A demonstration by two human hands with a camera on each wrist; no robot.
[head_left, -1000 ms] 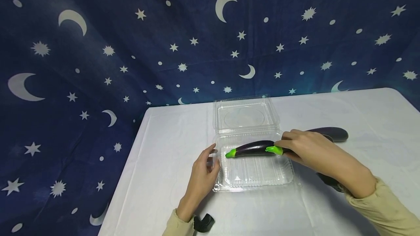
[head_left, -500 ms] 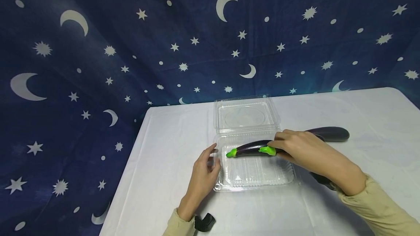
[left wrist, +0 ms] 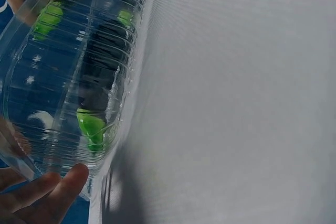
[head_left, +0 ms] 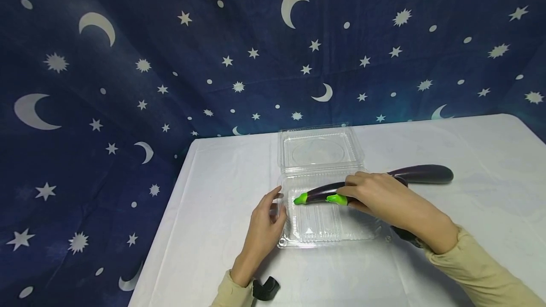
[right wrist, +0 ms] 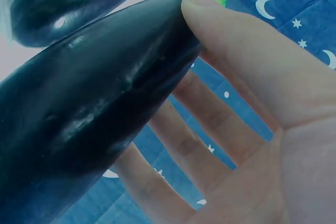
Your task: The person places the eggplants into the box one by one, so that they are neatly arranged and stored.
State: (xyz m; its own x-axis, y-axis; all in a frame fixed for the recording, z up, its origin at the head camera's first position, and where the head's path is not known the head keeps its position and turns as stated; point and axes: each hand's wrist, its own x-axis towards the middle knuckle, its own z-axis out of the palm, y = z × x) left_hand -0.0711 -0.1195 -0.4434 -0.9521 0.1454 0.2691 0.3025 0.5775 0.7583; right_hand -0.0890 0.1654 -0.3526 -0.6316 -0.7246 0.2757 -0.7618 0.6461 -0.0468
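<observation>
My right hand (head_left: 375, 195) grips an eggplant near its green stem (head_left: 337, 199), low over the clear plastic clamshell container (head_left: 324, 244). In the right wrist view the thumb presses on the dark body of this held eggplant (right wrist: 105, 87). A second eggplant (head_left: 317, 194) lies in the container, its green stem pointing left and its other end hidden behind the right hand. My left hand (head_left: 266, 226) holds the container's left rim. In the left wrist view its fingers (left wrist: 63, 187) touch the container's outside, with another digit showing through the plastic.
Another eggplant (head_left: 426, 174) lies on the white table (head_left: 477, 203) right of the container, partly hidden by the right hand. The container's lid (head_left: 317, 148) lies folded back behind it. A dark blue curtain (head_left: 256, 27) with moons and stars hangs beyond the table.
My right hand has moved left with the held eggplant, bringing its green stem further over the container. The left hand and the container have stayed in place.
</observation>
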